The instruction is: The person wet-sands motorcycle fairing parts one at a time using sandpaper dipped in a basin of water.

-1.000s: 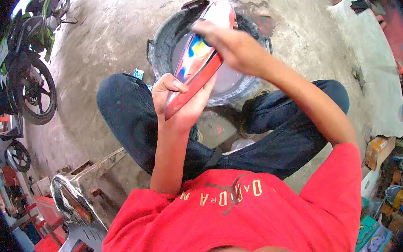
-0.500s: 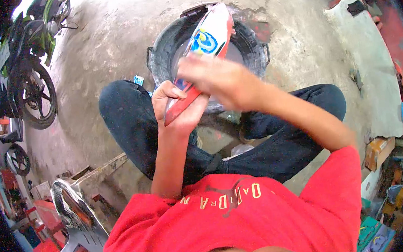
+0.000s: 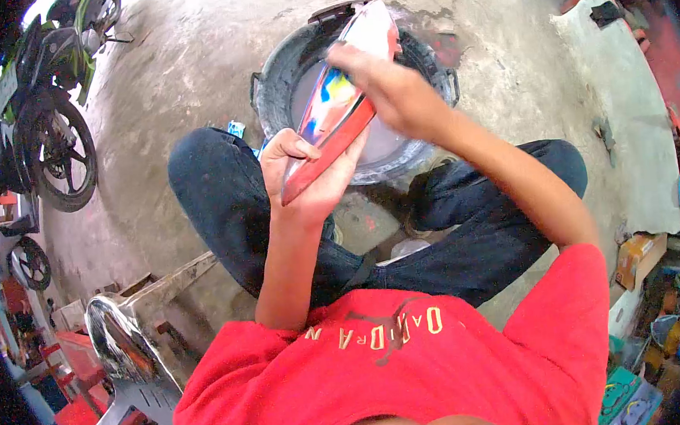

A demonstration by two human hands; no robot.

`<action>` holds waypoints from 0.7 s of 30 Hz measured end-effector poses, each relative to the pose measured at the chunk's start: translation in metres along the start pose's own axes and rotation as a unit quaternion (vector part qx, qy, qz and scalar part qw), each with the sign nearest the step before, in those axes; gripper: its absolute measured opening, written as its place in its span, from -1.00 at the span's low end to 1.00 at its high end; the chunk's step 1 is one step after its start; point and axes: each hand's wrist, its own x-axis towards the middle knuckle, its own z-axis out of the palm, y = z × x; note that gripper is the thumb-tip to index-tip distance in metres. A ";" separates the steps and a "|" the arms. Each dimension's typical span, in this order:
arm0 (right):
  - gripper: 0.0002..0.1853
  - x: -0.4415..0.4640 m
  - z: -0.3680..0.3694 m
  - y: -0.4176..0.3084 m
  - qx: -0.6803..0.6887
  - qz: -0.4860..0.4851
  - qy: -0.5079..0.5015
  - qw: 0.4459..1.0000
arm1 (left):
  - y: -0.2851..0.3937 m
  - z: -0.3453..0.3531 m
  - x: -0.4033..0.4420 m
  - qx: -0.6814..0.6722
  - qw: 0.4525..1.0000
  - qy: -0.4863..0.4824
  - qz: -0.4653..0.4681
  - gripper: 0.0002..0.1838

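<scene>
A long pointed panel (image 3: 333,121), red and white with blue and yellow marks, slants over a round dark tub (image 3: 269,78) that holds cloudy liquid. Around the panel's near end wraps my left hand (image 3: 309,171), thumb on top. My right hand (image 3: 394,88) lies against the upper part of the panel, its fingers bent and blurred. Whether anything is under those fingers is hidden.
A motorcycle (image 3: 59,147) stands at the left. At the lower left are a grey plastic chair (image 3: 142,388) and a wooden frame. A pale panel (image 3: 627,110) and a cardboard box (image 3: 639,259) are on the right.
My right hand slid down the panel toward my left hand, then back up toward the far end. My left hand has kept its hold, and the panel has shifted slightly.
</scene>
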 end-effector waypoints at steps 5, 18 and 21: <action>-0.58 -0.007 0.001 -0.029 -0.020 -0.073 -0.028 0.997 | 0.001 -0.001 0.002 -0.044 0.997 -0.056 -0.010 -0.15; -0.56 -0.001 -0.004 -0.037 0.040 -0.154 -0.075 0.984 | 0.000 -0.002 0.000 0.057 0.998 -0.010 0.027 -0.01; -0.58 0.004 -0.003 0.001 0.101 0.051 -0.030 0.993 | 0.001 0.001 0.001 -0.023 0.997 -0.066 -0.030 -0.06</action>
